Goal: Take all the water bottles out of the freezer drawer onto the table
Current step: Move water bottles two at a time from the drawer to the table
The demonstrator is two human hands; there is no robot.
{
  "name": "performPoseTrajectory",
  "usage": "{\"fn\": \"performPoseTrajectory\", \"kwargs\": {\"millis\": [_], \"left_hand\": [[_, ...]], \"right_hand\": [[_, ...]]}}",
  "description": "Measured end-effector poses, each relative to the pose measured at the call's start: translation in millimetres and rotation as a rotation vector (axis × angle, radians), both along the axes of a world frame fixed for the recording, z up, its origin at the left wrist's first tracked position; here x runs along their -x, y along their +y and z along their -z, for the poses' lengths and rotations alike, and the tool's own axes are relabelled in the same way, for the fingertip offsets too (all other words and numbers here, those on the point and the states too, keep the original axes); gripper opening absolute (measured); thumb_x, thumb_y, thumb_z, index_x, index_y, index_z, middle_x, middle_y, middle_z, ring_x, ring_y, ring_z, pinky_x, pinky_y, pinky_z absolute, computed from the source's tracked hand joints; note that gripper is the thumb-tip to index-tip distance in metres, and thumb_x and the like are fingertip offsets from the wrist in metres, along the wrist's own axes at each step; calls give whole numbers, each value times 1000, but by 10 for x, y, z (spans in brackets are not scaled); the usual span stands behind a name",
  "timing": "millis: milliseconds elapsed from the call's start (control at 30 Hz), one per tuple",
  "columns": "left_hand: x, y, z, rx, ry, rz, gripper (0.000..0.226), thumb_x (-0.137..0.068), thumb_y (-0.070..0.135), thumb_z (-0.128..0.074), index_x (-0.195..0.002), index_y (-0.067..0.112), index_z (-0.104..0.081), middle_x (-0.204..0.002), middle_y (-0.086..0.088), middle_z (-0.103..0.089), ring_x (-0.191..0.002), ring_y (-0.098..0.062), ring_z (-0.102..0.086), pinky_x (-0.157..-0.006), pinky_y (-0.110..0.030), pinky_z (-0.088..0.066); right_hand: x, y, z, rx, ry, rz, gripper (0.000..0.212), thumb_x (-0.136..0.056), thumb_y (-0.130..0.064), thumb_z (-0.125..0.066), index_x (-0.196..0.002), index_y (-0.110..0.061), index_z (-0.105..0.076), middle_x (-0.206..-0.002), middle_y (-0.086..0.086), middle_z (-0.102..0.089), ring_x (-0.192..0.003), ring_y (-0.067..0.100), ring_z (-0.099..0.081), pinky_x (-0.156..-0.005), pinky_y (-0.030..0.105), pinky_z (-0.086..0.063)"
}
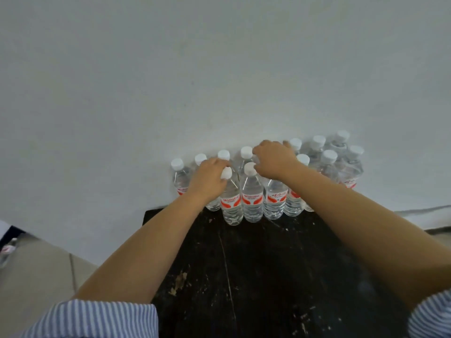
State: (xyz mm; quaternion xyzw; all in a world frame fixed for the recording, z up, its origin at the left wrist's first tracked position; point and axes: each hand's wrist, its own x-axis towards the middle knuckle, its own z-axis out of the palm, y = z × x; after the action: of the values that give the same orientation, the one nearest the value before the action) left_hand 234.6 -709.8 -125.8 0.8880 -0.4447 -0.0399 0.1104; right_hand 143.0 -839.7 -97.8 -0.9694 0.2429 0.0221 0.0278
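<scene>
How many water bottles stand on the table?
13 water bottles at least: seven in the back row, six in the front row, one held by the left hand, one under the right hand, which may hide another.

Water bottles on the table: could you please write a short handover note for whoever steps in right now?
Left hand: gripping the neck of a front-row bottle that stands on the black table.
Right hand: resting over the top of another front-row bottle; whether its fingers are closed on it cannot be seen.
Bottles: a cluster stands upright in two rows at the table's far edge, against the white wall, caps on.
Done: those bottles are out on the table.
Left: the freezer drawer is out of view, so check it for remaining bottles.
</scene>
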Motion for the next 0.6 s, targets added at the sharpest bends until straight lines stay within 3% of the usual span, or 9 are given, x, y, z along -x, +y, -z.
{"fn": "performPoseTrajectory", "kwargs": {"millis": [100,267,433,600], "left_hand": [[235,132,-285,-121,-142,13,35,-90,9,-46,-124,10,-57,-126,-10,-56,-117,-27,-50,-92,-36,-43],[1008,220,-697,-313,-482,240,31,-93,11,-43,-123,11,-53,-120,-11,-56,-112,-29,-52,-83,-36,-44],[2071,240,-820,-199,-457,480,33,-91,10,-43,-122,13,-54,-121,-11,-60,-111,-29,-57,-78,-36,-45],[3427,186,-874,-161,-432,768,38,-93,13,-42,-130,17,-49,-129,-12,-53,-119,-31,-51,-91,-40,-45]], "right_hand": [[402,40,-230,38,11,62,36,-90,-18,-46,-124,-14,-55,-126,9,-55,-119,28,-51,-109,45,-29],[1325,292,-493,146,22,143,35,-90,-17,-45,-122,-17,-58,-129,6,-57,-123,27,-50,-113,44,-25],[2617,738,-688,119,-33,348,39,-91,-18,-44,-129,-17,-53,-137,4,-52,-128,24,-48,-114,42,-27],[4171,1183,-930,37,-29,618,43,-92,-20,-45,-134,-19,-47,-141,4,-48,-130,24,-44,-105,37,-38]]}}
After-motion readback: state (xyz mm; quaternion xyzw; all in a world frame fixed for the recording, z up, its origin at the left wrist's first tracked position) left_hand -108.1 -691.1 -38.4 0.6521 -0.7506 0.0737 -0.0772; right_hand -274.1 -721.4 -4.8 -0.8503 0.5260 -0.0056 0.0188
